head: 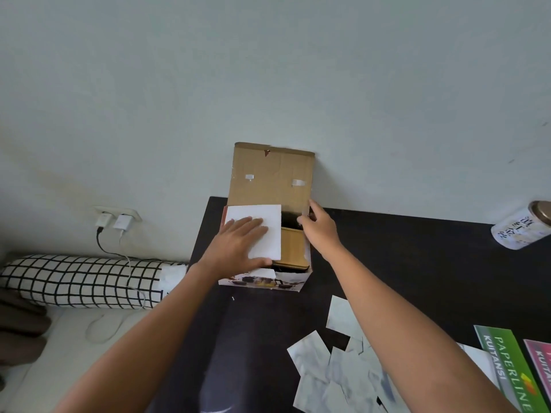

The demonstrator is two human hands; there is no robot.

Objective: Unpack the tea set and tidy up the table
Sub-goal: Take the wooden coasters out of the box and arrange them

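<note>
At about 4 o'clock we can read "PAPERLINE" and "KUITANSI" on the green booklet [507,368], "KUITAN…" cut off on the pink booklet [541,362] beside it, while the tin's [520,231] scribbles at 3 o'clock stay unreadable.

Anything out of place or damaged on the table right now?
Loose pale paper pieces lie scattered and overlapping at the near right. The jar at the far right lies tipped over. The box lid has a small tear.

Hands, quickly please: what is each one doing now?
Left hand: open, flat on the white foam in the box.
Right hand: at the box's right wall; grip cannot be told.
</note>
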